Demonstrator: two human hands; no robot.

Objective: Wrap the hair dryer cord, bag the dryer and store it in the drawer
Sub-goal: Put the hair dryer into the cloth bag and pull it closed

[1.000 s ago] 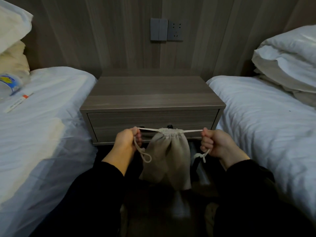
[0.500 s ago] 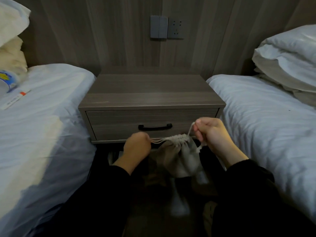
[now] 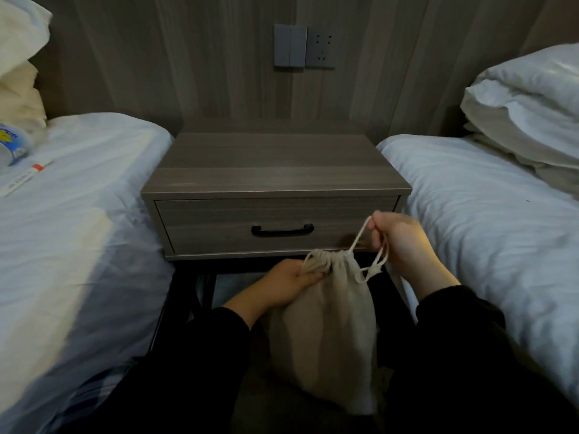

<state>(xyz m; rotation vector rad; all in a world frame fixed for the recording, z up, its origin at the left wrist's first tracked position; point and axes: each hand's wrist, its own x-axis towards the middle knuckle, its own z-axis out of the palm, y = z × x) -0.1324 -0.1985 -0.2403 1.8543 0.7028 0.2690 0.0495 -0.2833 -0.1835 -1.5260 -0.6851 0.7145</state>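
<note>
A beige cloth drawstring bag hangs in front of me, its mouth cinched shut. The hair dryer is not visible; the bag looks full. My left hand grips the gathered neck of the bag from the left. My right hand pinches the white drawstring, raised up and to the right of the neck. Behind the hands stands a grey wooden nightstand whose drawer is closed, with a black handle.
White beds flank the nightstand, the left bed carrying a plastic bottle and a thin white stick. Pillows lie at the right. A switch and wall socket sit above the nightstand.
Both hands were pulling the drawstrings apart sideways. Now the left hand has moved onto the bag's neck, the right hand lifts one cord, and the bag hangs lower.
</note>
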